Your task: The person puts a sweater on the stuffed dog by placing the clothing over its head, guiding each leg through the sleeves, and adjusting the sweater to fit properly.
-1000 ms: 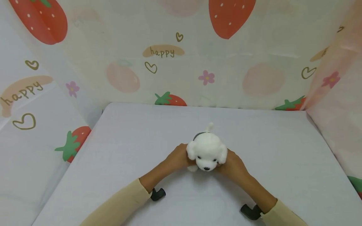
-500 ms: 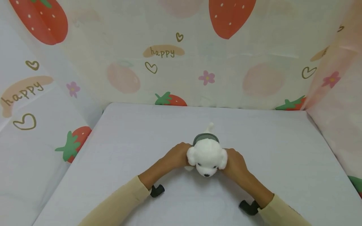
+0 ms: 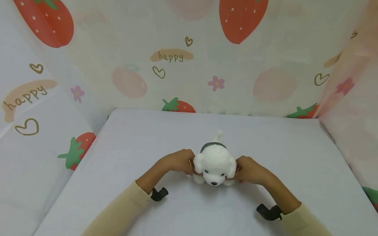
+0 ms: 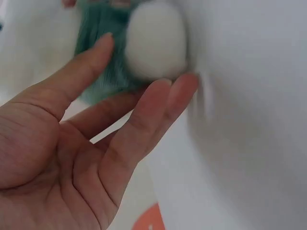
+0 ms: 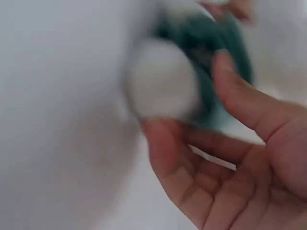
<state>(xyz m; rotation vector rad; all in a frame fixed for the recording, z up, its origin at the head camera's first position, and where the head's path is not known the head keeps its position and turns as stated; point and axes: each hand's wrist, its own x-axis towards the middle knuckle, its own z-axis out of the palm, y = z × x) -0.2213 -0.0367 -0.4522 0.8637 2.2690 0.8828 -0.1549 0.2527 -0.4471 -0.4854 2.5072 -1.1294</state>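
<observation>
A white plush dog point(image 3: 217, 164) in a green garment stands on the table facing me, its tail up behind. My left hand point(image 3: 178, 160) is at the dog's left side as I see it; my right hand point(image 3: 251, 170) is at the opposite side. In the left wrist view, the thumb lies over the green garment point(image 4: 98, 72) and fairly straight fingers point(image 4: 158, 103) reach a rounded white paw point(image 4: 156, 40). The right wrist view is blurred: fingertips touch another white paw point(image 5: 163, 81), with the thumb point(image 5: 230, 81) apart from them. The dog's head hides some fingertips in the head view.
A white cloth covers the table point(image 3: 141, 131). Behind it and at both sides hang curtains point(image 3: 183, 78) printed with strawberries, hearts and flowers. Black wrist mounts point(image 3: 159, 194) show below the beige sleeves point(image 3: 124, 206).
The plush dog's head has come slightly nearer and its front paws show on the table. Both hands have shifted outward, with their fingers now looser at the dog's sides.
</observation>
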